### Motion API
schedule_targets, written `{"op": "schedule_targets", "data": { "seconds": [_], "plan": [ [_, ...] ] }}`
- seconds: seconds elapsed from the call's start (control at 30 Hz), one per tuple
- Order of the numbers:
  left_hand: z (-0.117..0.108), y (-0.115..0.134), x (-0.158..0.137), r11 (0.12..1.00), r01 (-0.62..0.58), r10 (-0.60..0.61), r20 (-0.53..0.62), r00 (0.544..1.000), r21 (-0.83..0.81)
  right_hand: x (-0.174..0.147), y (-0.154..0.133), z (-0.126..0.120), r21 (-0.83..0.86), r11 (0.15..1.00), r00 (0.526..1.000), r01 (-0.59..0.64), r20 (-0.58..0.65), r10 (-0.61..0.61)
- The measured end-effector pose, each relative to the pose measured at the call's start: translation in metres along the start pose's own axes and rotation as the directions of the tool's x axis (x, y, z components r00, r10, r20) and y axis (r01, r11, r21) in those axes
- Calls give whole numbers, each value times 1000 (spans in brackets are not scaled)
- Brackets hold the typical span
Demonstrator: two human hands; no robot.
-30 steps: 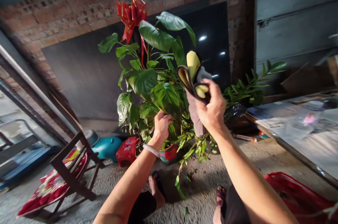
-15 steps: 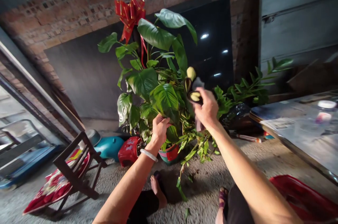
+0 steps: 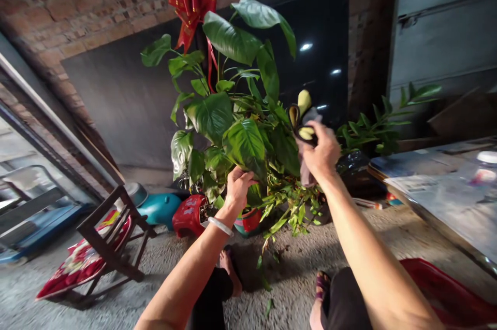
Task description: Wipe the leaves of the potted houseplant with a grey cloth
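A large green potted plant (image 3: 213,112) with broad leaves stands in front of me, a red ribbon bow (image 3: 192,3) at its top. My left hand (image 3: 236,189) pinches the lower edge of a broad leaf (image 3: 244,142) near the middle of the plant. To the right, my right hand (image 3: 322,153) is closed round a bunched cloth (image 3: 308,172), greyish with dark and yellow folds sticking up past the fingers. It is held beside the foliage, apart from the pinched leaf. The plant's red and green pot (image 3: 250,221) shows partly below my left hand.
On the left are a wooden chair (image 3: 111,239) with a red cushion, a teal rounded object (image 3: 161,211) and a red pot (image 3: 188,216). A table (image 3: 454,205) with papers and a jar stands right, above a red basin (image 3: 438,283). Fallen leaves lie by my feet.
My right hand has moved right with the cloth, away from the leaves. My left hand stays at the same leaf. The view has shifted slightly.
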State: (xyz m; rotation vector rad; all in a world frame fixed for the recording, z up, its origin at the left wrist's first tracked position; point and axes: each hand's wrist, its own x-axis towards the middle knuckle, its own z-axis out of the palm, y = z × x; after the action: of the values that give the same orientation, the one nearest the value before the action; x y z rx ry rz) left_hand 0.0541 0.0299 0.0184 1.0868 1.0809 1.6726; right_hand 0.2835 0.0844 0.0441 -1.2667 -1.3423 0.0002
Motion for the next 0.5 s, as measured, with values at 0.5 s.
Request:
{"op": "schedule_targets", "data": {
  "seconds": [0.5],
  "plan": [
    [-107,-8,19,911,-212,346,-375,860,354,-171,37,-13,31,968,848,-251,489,204]
  ]
}}
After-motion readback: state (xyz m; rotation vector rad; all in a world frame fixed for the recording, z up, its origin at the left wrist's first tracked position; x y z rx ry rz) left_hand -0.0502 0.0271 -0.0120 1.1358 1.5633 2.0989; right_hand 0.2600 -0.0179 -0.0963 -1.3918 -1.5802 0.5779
